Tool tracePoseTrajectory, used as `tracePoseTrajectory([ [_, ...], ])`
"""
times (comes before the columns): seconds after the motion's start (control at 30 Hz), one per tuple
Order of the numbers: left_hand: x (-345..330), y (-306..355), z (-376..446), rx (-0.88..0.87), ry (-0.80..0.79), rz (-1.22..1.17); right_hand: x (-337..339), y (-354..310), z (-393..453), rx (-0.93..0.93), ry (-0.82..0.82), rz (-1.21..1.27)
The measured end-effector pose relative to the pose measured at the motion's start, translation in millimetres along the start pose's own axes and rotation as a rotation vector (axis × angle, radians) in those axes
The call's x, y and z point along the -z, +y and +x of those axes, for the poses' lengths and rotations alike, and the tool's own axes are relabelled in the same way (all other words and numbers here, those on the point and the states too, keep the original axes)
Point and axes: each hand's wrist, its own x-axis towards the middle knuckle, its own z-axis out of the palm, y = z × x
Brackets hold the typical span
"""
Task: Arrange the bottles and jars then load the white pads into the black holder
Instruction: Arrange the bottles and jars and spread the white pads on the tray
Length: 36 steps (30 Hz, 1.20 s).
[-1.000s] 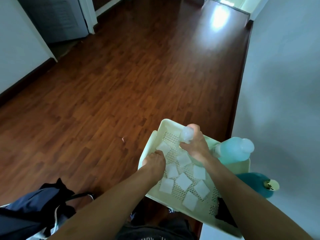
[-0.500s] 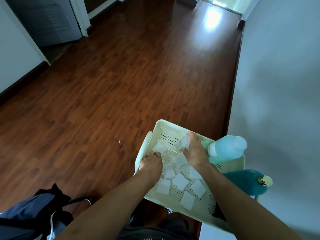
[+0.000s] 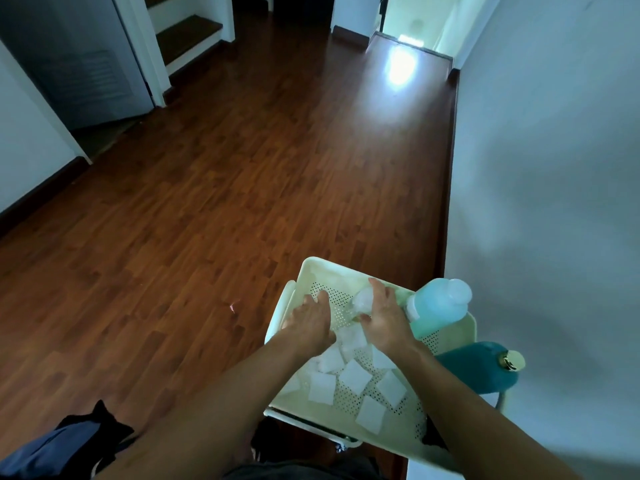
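A cream perforated tray holds several square white pads scattered over its floor. My left hand lies flat on the tray's far left part, fingers stretched forward. My right hand holds a small translucent jar between thumb and fingers, low over the far middle of the tray. A pale blue bottle lies on its side along the tray's right rim. A teal bottle with a gold cap lies just outside it. The black holder shows partly behind my right forearm.
The tray stands against a white wall on the right. Dark wooden floor stretches ahead and to the left. A dark blue bag lies at the lower left. A door and steps are at the far left.
My left hand has slid forward in the tray and its fingers have straightened. My right hand has lowered the small jar towards the tray floor. The view has tilted upward.
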Motion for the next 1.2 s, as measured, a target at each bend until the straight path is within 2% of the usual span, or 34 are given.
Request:
tracePoseTrajectory([
  [0.2,32,6,37,0.019,0.051,-0.132,1,1,-20,0.001,0.013,0.009],
  [0.53,43,-8,83,-0.091,0.11,-0.139,-15,17,-55,-0.062,-0.039,0.151],
  [0.97,20,-5,94,-0.156,0.022,-0.091,-9,36,-78,-0.096,-0.058,0.139],
  [1.2,32,0,95,-0.176,0.005,-0.033,4,46,-87,-0.02,0.007,0.099],
])
